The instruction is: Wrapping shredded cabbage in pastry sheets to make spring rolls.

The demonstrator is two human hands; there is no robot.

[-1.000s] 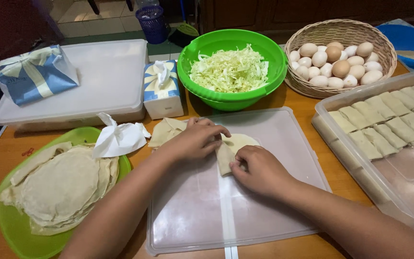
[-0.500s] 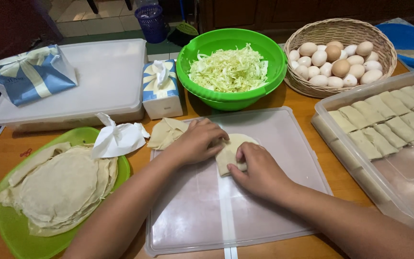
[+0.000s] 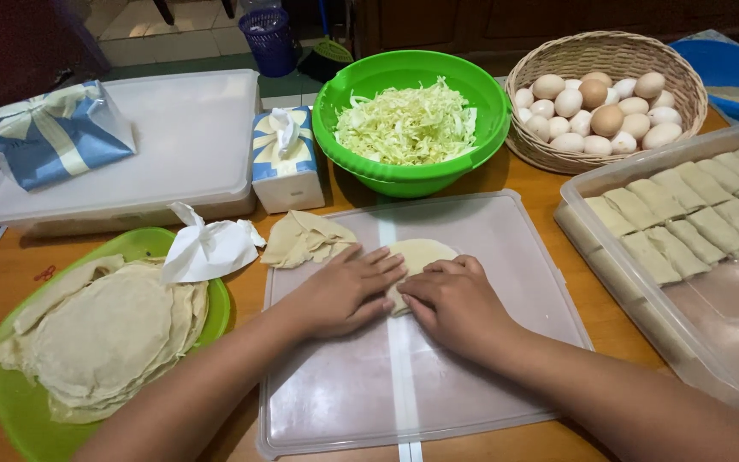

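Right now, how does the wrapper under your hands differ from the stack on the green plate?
The wrapper is a single sheet on the clear lid, partly covered by the left hand and right hand. The stack is many sheets lying flat and untouched on the green plate. Both are pale, thin dough.

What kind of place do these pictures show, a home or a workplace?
Probably a home kitchen or dining table used for making filled rolls: a green plastic bowl of shredded cabbage, a woven basket of eggs, and a clear plastic box of finished pale rolls stand on the wooden table.
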